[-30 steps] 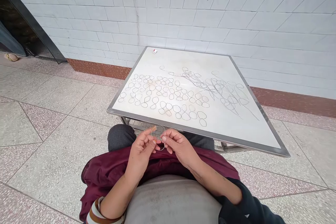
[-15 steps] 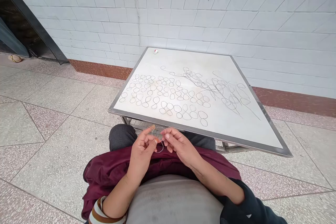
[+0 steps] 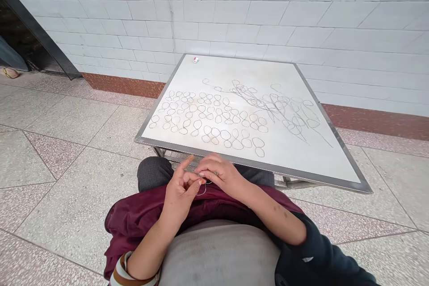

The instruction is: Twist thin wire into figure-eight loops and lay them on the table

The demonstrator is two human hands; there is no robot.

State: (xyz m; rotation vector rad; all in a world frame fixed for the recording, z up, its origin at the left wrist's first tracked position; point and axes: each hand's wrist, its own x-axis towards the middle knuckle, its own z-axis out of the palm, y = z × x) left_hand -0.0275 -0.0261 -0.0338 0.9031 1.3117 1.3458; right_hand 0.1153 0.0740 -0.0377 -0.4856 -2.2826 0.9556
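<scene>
Over my lap, just in front of the table edge, both hands work on a thin pale wire bent into loops. My left hand pinches it between thumb and fingers; the index finger, with a tan wrap at its tip, points up, and the thumb tip is orange. My right hand is closed on the same wire, thumb and fingertips touching the left fingers and covering part of the loops. On the white table, several figure-eight wire loops lie in rough rows. Uncut-looking, tangled wire lengths lie to their right.
The white tabletop has a grey metal rim and stands against a tiled wall. A small white-and-red item sits at its far left corner. Maroon cloth covers my lap. A doorway opens at far left.
My right hand has moved left and turned over the wire, its fingers now against my left fingers. The upper loop, visible before, is mostly covered. The view has shifted slightly.
</scene>
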